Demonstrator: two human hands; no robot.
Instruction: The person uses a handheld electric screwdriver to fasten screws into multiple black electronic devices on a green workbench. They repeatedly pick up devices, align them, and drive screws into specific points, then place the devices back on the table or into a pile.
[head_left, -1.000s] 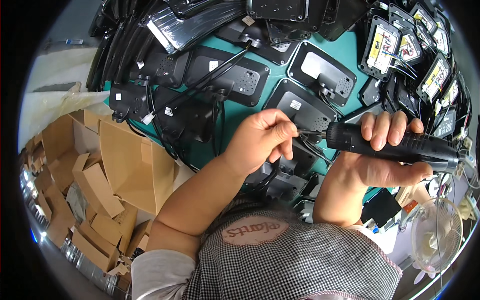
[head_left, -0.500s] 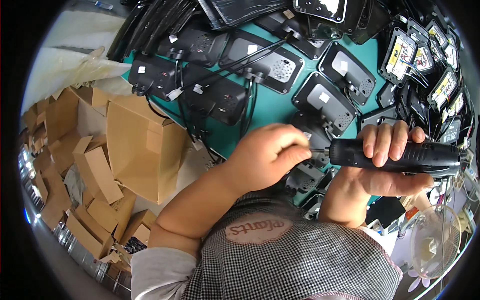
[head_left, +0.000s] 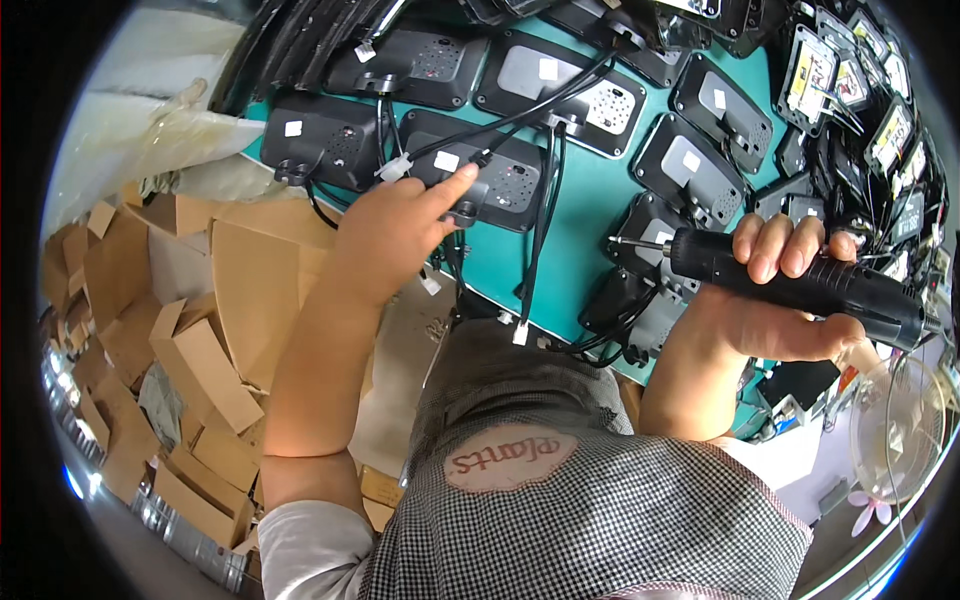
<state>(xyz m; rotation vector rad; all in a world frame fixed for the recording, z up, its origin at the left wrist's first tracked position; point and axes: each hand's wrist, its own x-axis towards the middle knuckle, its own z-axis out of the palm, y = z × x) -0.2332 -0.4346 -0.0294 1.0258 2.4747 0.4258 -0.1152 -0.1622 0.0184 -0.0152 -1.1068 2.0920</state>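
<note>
My right hand [head_left: 775, 300] is wrapped around a black electric screwdriver [head_left: 790, 275], its metal bit [head_left: 637, 242] pointing left above the table. My left hand [head_left: 395, 228] is over a black plastic housing [head_left: 500, 185] with a white label and small holes. Its index finger stretches across the housing, with the tip by a black cable; the thumb stands apart near the cable bracket. The other fingers are partly hidden. A white connector [head_left: 395, 168] lies beside the knuckles. Several similar housings lie around, among them one at the left [head_left: 320, 140] and one with a silvery plate [head_left: 565, 90].
The green tabletop [head_left: 580, 210] carries the housings and dangling black cables. Open cardboard boxes [head_left: 255, 290] fill the floor at left. Stacked parts with wired boards [head_left: 808, 80] crowd the far right. A fan [head_left: 898, 430] stands at the lower right. Plastic-wrapped bundles [head_left: 170, 140] lie at upper left.
My left hand has left the screwdriver's bit and moved left onto a housing, its index finger now extended. The screwdriver stays in my right hand, tilted slightly more, its bit now uncovered.
</note>
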